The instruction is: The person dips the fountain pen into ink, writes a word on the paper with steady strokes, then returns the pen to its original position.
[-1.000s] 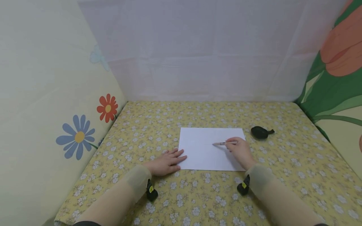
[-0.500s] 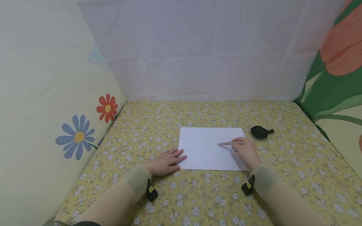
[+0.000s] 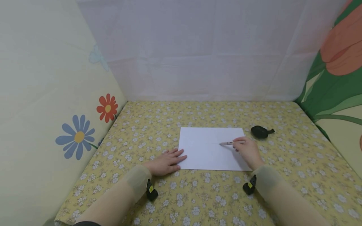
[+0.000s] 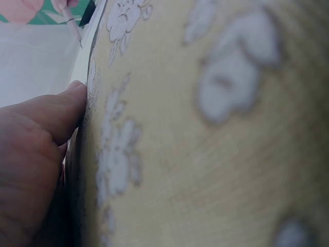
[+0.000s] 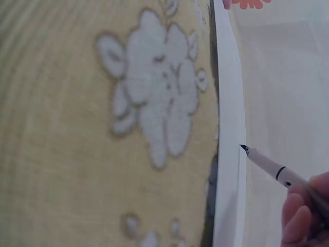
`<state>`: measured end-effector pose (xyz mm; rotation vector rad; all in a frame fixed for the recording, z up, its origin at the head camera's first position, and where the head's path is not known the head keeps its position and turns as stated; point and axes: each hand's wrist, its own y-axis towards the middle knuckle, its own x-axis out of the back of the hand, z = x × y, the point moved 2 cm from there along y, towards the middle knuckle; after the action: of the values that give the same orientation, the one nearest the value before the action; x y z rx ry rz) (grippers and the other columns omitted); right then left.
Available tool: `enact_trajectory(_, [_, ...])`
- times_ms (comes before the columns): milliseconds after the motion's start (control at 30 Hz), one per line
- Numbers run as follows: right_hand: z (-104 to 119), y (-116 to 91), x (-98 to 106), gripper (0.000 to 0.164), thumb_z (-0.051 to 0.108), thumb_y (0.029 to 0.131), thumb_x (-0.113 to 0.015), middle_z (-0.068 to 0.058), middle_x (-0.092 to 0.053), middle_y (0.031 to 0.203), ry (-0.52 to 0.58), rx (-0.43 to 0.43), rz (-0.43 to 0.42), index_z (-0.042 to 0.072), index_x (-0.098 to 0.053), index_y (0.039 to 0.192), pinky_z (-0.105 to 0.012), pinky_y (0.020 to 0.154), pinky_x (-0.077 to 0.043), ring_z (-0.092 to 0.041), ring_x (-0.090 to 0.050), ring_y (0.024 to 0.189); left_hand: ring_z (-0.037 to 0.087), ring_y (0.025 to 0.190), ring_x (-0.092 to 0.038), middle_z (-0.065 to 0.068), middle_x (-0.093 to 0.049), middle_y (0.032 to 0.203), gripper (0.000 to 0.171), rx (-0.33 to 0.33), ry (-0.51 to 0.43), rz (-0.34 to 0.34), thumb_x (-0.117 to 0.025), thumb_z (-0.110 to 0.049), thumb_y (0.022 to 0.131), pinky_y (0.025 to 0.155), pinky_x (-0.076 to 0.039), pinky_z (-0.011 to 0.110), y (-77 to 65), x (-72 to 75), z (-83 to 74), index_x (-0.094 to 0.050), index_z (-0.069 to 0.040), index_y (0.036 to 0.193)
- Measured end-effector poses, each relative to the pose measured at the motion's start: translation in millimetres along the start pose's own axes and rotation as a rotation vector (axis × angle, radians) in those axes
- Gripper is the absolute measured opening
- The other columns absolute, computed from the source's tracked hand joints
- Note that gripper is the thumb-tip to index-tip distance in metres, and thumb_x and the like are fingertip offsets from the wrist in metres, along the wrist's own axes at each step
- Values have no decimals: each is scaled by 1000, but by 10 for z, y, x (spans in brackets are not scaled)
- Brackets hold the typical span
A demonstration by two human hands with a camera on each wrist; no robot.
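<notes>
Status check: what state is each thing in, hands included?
Flowered cloth, spread flat
Paper, flat, faint line on it
Pen, uncapped, tip at the paper
Right hand, pinching the pen
Left hand, laid flat, partly on the paper
Black object, lying on the cloth, untouched

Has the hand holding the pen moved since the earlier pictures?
Yes, in the head view the right hand has shifted rightward against the white paper.
</notes>
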<state>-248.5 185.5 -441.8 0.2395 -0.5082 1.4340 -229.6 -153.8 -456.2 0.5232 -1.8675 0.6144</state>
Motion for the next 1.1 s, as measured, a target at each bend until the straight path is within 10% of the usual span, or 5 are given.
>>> enact_trajectory(1100, [180, 13, -223, 24, 25, 81, -57, -3, -58, 90, 56, 23, -44, 14, -56, 102, -33, 55, -44, -21, -53, 79, 24, 128, 1, 1, -5, 143, 52, 8, 9, 2, -31, -42, 92, 98, -6, 49, 2, 0, -3, -17, -25, 138])
